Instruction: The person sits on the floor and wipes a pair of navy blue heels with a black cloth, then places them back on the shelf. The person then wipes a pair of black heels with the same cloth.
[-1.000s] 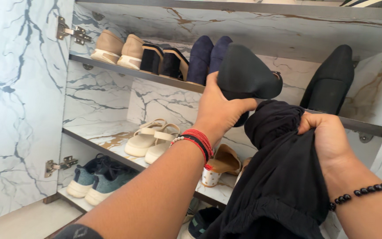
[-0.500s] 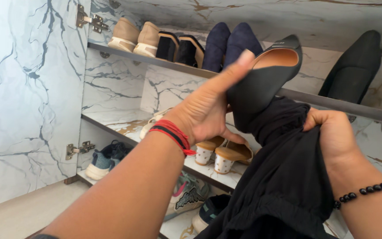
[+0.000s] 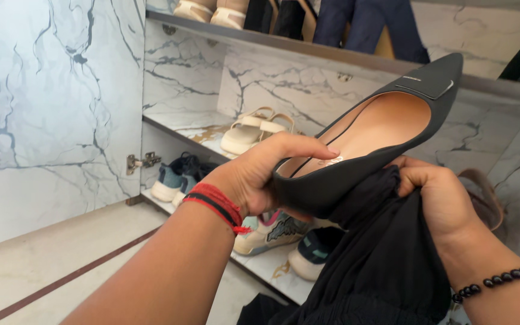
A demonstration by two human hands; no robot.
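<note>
**Black pointed shoe held over a dark cloth**

Black shoe [image 3: 368,144] sits in front of the marble shelves [image 3: 188,123] — left hand [image 3: 260,177] clamped round its heel end. Right hand [image 3: 443,201] bunches the black cloth [image 3: 380,265] just beneath it — fingers closed on the fabric.

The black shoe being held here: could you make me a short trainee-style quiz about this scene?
1. True or false: the left hand grips the black shoe at its heel end.
2. What does the right hand press against the shoe? A) brush B) black cloth C) sponge
3. Fill in: the beige sandals sit on the ____ shelf.

Key: 1 true; 2 B; 3 middle.
</note>
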